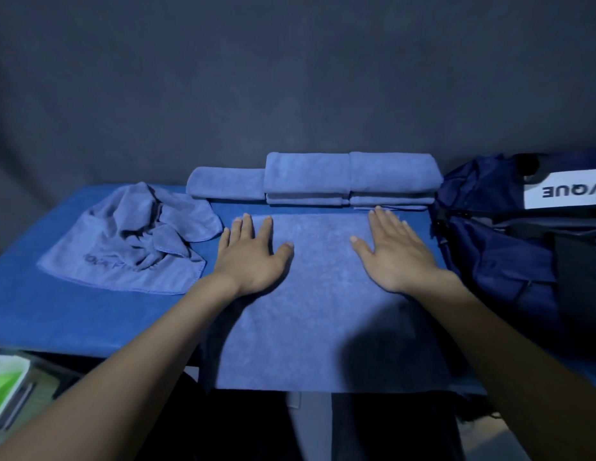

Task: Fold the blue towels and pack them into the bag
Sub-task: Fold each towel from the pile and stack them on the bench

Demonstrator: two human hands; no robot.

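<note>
A crumpled blue microfibre towel lies far left on the blue table. The left hand and right hand press flat, fingers straight, on the spread blue towel. Folded blue towels sit beyond. A navy fabric bag, possibly unzipped, stands right.
</note>
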